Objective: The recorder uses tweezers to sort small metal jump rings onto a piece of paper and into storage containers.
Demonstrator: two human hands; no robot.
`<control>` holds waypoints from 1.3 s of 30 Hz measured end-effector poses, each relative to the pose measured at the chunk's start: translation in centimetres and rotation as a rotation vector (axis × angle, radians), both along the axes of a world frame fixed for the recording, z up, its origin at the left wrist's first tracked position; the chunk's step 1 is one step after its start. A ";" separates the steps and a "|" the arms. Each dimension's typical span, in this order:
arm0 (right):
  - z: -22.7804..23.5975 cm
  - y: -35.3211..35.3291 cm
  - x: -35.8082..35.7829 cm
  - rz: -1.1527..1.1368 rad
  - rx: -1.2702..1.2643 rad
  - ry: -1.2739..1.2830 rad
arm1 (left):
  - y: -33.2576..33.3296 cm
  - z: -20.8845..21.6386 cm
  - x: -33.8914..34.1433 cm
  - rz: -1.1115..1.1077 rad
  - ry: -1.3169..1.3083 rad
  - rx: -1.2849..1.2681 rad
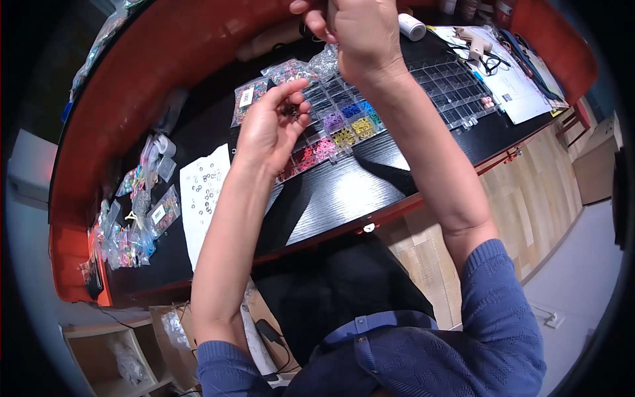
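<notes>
Blue sleeves lowest in frame, both forearms raised over the black table (370,192). Left hand (271,126) cupped, fingertips pinching small dark rings above the bead box (397,99). Right hand (360,33) closed on something thin at the top edge, item cut off. Box compartments partly filled with coloured rings, many still empty; bags (142,218) of rings unsorted at left, so sorting looks roughly midway.

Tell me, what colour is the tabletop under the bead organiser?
Black, with a fine wood grain; the tabletop shows best in the head view.
</notes>
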State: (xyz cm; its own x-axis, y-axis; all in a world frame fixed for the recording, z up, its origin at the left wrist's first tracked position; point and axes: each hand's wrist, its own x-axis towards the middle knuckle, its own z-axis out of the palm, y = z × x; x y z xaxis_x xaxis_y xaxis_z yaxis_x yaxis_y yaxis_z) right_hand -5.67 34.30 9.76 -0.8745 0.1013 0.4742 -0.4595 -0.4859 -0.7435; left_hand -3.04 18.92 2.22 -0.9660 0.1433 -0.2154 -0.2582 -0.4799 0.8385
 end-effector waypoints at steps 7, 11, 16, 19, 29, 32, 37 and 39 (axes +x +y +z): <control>-4.9 3.5 -1.9 -0.171 -0.100 -0.093 | 2.6 -2.1 -0.4 0.077 0.133 -0.151; -5.0 3.9 -2.0 -0.045 -0.165 -0.163 | 3.5 -2.1 0.0 0.177 0.207 -0.148; -5.5 4.0 -1.6 0.011 -0.183 -0.203 | 3.5 -2.8 0.0 0.233 0.330 -0.195; -5.4 4.0 -1.5 0.025 -0.187 -0.216 | 3.6 -2.9 0.0 0.246 0.355 -0.212; -5.1 3.8 -1.3 0.062 -0.162 -0.232 | 3.4 -3.1 0.0 0.241 0.398 -0.233; -5.1 4.0 -1.2 0.040 -0.133 -0.180 | 3.8 -2.8 0.1 0.264 0.359 -0.246; -5.2 3.9 -0.9 0.037 -0.104 -0.170 | 4.0 -2.5 0.2 0.274 0.359 -0.267; -4.8 3.9 -0.7 0.039 -0.096 -0.189 | 4.1 -2.4 0.3 0.287 0.354 -0.273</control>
